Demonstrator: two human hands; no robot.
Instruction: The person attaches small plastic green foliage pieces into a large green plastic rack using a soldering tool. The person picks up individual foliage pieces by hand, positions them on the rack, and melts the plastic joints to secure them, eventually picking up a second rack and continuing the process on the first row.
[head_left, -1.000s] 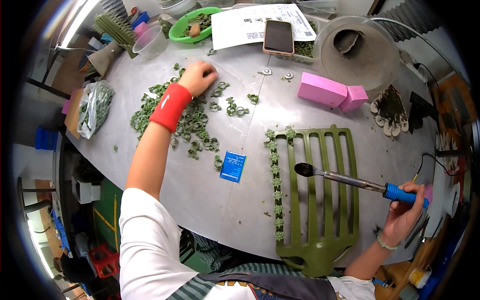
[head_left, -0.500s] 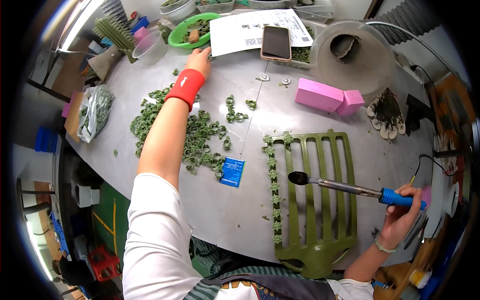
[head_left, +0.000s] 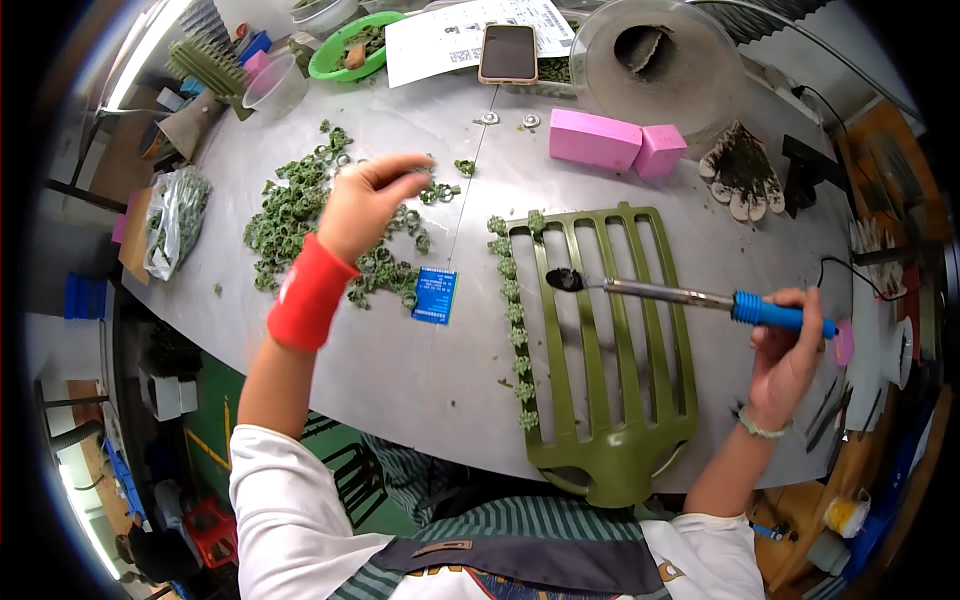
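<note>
My left hand, with a red wristband, hovers over a loose heap of small green plastic rosette pieces. Its thumb and forefinger come close together in a pinch; what lies between the tips is too small to make out. My right hand grips the blue handle of a soldering-iron-like tool, whose dark spoon-shaped end points left. That end hangs over an olive-green slatted plastic piece, shaped like a broad fork. Along its leftmost bar runs a row of green rosettes. A blue printed packet lies beside the heap.
Pink blocks, a clear round cover with a duct opening and a dirty glove occupy the far right. Farther back are a phone on paper and a green basin. A filled plastic bag stands left.
My left hand has drawn back from near the green basin toward me, over the rosette heap. My right hand still holds the tool above the slatted piece. The whole view has shifted slightly.
</note>
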